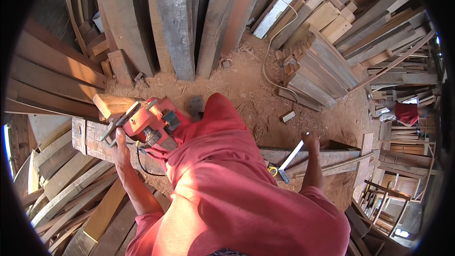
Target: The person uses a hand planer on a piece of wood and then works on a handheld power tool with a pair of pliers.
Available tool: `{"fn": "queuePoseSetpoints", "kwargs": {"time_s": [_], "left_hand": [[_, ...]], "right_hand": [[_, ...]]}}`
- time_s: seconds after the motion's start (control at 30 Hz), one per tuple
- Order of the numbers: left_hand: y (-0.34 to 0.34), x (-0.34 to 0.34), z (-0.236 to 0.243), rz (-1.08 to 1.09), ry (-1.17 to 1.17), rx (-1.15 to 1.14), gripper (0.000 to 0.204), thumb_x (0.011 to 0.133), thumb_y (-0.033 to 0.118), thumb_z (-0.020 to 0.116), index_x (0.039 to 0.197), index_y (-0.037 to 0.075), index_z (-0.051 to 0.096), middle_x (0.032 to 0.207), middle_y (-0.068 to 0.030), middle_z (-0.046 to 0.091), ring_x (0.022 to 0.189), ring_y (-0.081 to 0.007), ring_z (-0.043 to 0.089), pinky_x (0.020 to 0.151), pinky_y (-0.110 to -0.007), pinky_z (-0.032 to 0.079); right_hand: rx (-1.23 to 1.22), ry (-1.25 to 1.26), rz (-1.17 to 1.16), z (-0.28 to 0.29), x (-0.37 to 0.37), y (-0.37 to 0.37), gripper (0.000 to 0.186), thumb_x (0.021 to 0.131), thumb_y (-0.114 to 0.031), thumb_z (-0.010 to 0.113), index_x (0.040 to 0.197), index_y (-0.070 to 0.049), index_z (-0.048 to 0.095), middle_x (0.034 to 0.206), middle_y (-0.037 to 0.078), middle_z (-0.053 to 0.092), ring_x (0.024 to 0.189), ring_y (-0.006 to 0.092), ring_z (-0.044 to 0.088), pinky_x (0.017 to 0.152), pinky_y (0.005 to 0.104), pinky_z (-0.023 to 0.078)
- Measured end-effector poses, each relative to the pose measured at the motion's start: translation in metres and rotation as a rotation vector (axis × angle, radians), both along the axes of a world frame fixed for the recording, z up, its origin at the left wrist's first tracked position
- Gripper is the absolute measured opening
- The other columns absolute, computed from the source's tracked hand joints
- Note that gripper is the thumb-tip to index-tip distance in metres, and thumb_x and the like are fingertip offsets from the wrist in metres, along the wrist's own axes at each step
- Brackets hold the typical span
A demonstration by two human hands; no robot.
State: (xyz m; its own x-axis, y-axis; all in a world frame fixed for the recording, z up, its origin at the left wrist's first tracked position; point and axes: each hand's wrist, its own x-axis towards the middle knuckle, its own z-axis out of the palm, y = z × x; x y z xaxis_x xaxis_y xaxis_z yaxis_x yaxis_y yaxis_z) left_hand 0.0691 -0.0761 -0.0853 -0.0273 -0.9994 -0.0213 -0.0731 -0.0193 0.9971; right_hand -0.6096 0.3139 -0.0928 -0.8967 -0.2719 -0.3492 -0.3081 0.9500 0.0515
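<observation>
My left hand point(122, 150) is at the grey loop handle of a red power tool point(142, 122) with a dark motor housing. Its thumb points up along the handle, and the fingers are partly hidden beneath. The tool rests on a long weathered beam point(92, 138), beside a pale wood block point(113, 105). Out to the right, my right hand point(311, 143) is closed round the upper end of a try square point(293, 156). The square slants down with its dark stock lowest. Close by that stock lies a yellow tape measure point(272, 170).
Tall planks point(177, 23) lean ahead, and stacked boards point(313, 73) fill the right. Loose offcuts point(71, 189) lie at the lower left. A pale cord point(266, 61) crosses the sawdust-covered floor point(237, 83). A person in red point(406, 113) is far right.
</observation>
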Motion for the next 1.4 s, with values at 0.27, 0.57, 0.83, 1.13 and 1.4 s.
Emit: {"fn": "queuePoseSetpoints", "kwargs": {"time_s": [0.27,0.57,0.83,1.13,1.4], "left_hand": [[0.006,-0.022,0.037,0.022,-0.102,-0.012,0.048,0.105,0.028,0.06,0.142,0.0,0.048,0.123,-0.0042,0.056,0.109,-0.0152,0.053,0.097,-0.035,0.046],[0.011,-0.063,0.099,-0.256,0.012,-0.113,0.059,0.103,0.049,0.055,0.135,-0.001,0.062,0.131,-0.0125,0.065,0.122,-0.0238,0.056,0.106,-0.041,0.042],[0.024,-0.056,0.096,-0.289,0.042,-0.052,0.062,0.096,0.052,0.065,0.123,-0.003,0.061,0.093,-0.0015,0.061,0.083,-0.0126,0.052,0.072,-0.032,0.043],[0.068,-0.024,0.049,-0.404,0.117,-0.101,0.072,0.082,0.039,0.08,0.138,0.0,0.056,0.134,-0.0121,0.061,0.122,-0.025,0.058,0.105,-0.042,0.045],[0.095,-0.029,0.046,-0.438,-0.001,-0.184,0.06,0.083,0.043,0.076,0.123,0.0,0.067,0.129,-0.0144,0.068,0.118,-0.0292,0.063,0.105,-0.045,0.046]], "right_hand": [[0.426,-0.023,0.152,-0.113,0.038,0.059,0.043,0.095,-0.041,0.06,0.111,-0.006,0.078,0.116,0.022,0.074,0.114,0.0382,0.069,0.097,0.047,0.056],[0.187,0.13,-0.119,-0.075,0.052,0.048,0.043,0.086,-0.027,0.069,0.121,-0.001,0.068,0.131,0.024,0.063,0.123,0.0418,0.062,0.099,0.0449,0.053],[0.234,-0.072,0.176,-0.022,0.038,-0.013,0.041,0.088,-0.022,0.059,0.12,0.004,0.067,0.123,0.029,0.067,0.113,0.0449,0.066,0.094,0.0534,0.054],[-0.293,-0.457,0.878,0.134,0.147,-0.285,0.04,0.103,-0.037,0.051,0.097,-0.001,0.067,0.077,0.021,0.063,0.081,0.0408,0.064,0.077,0.0462,0.048],[-0.293,-0.816,1.274,0.195,0.234,-0.376,0.053,0.104,-0.044,0.05,0.078,0.001,0.055,0.064,0.017,0.05,0.062,0.0339,0.05,0.063,0.0438,0.043]]}}
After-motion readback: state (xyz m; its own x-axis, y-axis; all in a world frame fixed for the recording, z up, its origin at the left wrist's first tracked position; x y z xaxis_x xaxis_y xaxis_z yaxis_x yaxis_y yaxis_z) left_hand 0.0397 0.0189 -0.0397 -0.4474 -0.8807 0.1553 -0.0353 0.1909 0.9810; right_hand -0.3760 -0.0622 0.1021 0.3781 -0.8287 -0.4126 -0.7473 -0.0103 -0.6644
